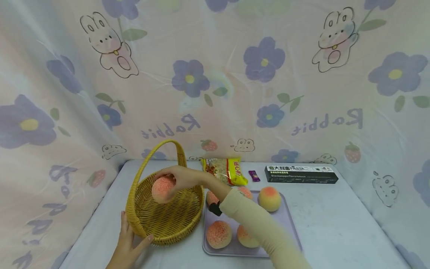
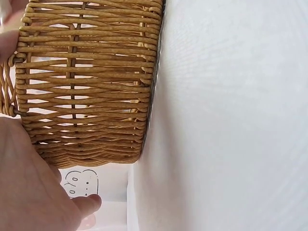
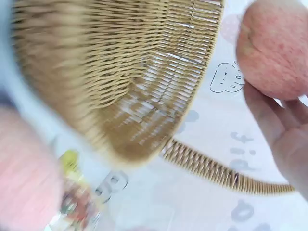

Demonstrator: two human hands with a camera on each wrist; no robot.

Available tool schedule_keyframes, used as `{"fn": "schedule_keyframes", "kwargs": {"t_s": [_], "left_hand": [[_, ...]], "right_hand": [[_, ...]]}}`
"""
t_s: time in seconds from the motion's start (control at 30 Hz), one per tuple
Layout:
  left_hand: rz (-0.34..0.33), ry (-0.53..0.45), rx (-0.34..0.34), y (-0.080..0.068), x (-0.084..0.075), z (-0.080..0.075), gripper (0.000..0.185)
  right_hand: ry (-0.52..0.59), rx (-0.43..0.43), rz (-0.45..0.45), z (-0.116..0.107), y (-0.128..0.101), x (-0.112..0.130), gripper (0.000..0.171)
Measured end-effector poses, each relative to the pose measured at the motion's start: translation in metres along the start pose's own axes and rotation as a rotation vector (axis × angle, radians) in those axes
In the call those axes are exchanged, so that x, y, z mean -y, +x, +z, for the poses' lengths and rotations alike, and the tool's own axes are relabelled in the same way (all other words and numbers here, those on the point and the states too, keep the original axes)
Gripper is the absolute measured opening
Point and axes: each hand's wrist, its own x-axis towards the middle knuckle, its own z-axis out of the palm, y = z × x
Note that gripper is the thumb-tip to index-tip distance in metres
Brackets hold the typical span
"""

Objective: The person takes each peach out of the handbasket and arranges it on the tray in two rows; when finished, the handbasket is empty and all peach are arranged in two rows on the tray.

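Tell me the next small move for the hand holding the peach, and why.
Probably lower the peach and release it. The right hand grips it above the basket, which looks to hold nothing yet, while the left hand rests against the basket's rim, steadying it.

Behind my table the curtain [image 1: 235, 93] carries the word "Rabbit" twice, both times mirrored, so it reads backwards from where I stand. The black box [image 1: 301, 174] at the back of the table says "PASTA" in its top line, after some Chinese characters, and below that "Blackpepperflavorsauce" in smaller print. The yellow packet [image 1: 226, 170] beside it has red Chinese characters, too small for me to read. The purple sachet [image 1: 254, 176] shows no print I can make out.
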Motion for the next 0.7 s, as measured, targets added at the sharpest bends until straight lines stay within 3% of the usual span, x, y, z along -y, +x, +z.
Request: {"fn": "schedule_keyframes", "kwargs": {"t_s": [0.2, 0.43, 0.7], "left_hand": [[-0.002, 0.019, -0.005, -0.001, 0.002, -0.001, 0.098], [0.006, 0.017, -0.003, 0.001, 0.0, -0.004, 0.097], [-0.015, 0.024, -0.004, -0.002, 0.002, -0.001, 0.097]], "right_hand": [[0.082, -0.139, 0.008, -0.004, -0.065, 0.001, 0.071], [0.207, -0.347, 0.095, 0.005, -0.154, -0.006, 0.079], [0.211, -0.519, 0.186, 0.02, -0.236, -0.032, 0.077]]}}
